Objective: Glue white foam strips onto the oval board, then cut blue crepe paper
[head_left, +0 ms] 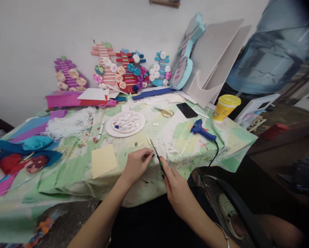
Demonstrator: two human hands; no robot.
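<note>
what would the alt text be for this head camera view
A person's right hand holds a thin green-handled tool beside the left hand on a paint-stained cloth-covered table. Beyond lie a blue glue gun, a yellow cup and flowered guitar-shaped crafts against the wall.

Whatever the left hand (137, 162) pinches is too small to make out, tucked between its fingertips. The right hand (176, 187) covers the handle of a thin cutting tool (155, 154), so only the dark blade shows. Both forearms run off the near edge. The bench (74, 172) is cut off at the left edge, where coloured cloth and paper (17, 162) blur together. At the far right, a large water bottle (273, 51) is smeared and cut by the top edge. The dark objects at the right edge are too dim to identify. A wooden item (165, 3) on the wall is clipped by the top edge.
</note>
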